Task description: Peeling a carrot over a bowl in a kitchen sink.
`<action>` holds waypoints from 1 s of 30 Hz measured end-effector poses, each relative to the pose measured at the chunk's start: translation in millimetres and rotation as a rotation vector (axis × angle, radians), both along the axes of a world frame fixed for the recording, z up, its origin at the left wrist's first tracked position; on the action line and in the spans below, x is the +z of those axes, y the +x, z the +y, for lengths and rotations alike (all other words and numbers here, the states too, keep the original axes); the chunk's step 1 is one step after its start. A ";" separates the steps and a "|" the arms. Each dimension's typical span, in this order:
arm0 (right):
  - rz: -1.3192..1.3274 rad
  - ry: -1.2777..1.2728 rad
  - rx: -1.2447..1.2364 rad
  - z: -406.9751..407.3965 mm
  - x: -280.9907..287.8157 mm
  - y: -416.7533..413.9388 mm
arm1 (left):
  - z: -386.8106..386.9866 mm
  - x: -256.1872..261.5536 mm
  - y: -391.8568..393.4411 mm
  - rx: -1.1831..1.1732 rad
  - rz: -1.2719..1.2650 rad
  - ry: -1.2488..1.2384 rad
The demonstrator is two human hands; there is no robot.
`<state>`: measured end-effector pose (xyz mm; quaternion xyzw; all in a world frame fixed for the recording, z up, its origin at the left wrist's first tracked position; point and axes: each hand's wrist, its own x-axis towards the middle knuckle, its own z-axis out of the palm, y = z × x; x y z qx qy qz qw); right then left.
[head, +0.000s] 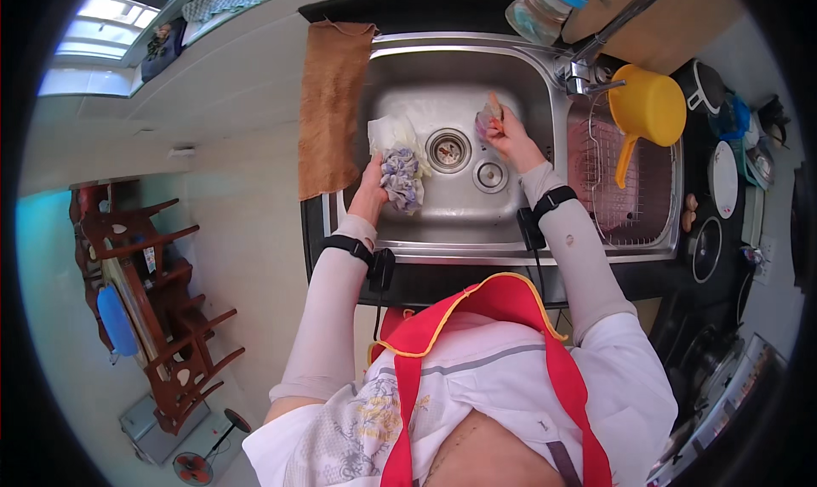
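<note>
My left hand [370, 190] grips a crumpled purple-and-white cloth [402, 177] over the left side of the stainless steel sink basin [447, 222]. Against that cloth lies a whitish, yellow-tinged sheet [389, 133]; whether it is plastic or fabric I cannot tell. My right hand [512, 141] pinches a small clump of orange and pinkish scraps [490, 118], partly hidden by the fingers. Between both hands sits the drain [448, 150], with brownish bits inside it. A round metal sink strainer [491, 175] rests on the basin floor just below my right hand.
A brown towel [335, 104] drapes over the sink's left edge. At the right, a yellow dipper [648, 107] stands over the second basin, near a wire rack [613, 187]. The faucet [577, 75] and a blue-lidded jar [542, 12] are at the back.
</note>
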<state>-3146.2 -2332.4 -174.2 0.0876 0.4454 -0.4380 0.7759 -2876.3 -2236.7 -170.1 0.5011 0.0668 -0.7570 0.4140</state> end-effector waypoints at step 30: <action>0.429 -0.089 0.509 17.2 -57.8 99.3 | -41.6 194.4 126.4 -0.221 -0.891 -0.539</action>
